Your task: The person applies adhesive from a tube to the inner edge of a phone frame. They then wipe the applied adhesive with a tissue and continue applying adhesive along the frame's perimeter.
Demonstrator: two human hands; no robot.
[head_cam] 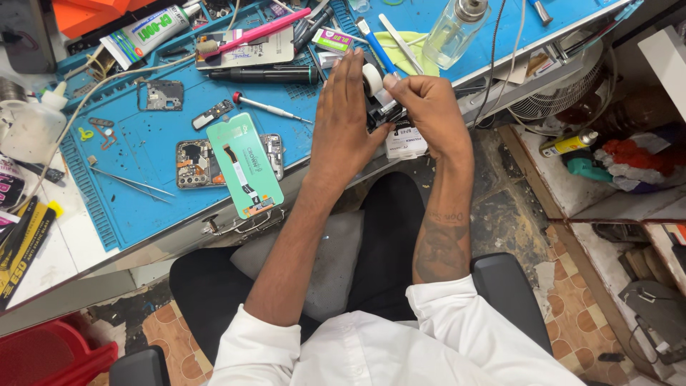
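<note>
White tape roll [371,77] pinched in right hand [426,114], left hand [345,118] flat, empty; best pull tape slowly over blue bench [143,143].

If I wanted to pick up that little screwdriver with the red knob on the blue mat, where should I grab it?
Probably pinch the red-knobbed screwdriver mid-shaft from above. It lies flat on the blue mat, thin, with bare mat on both sides.
</note>
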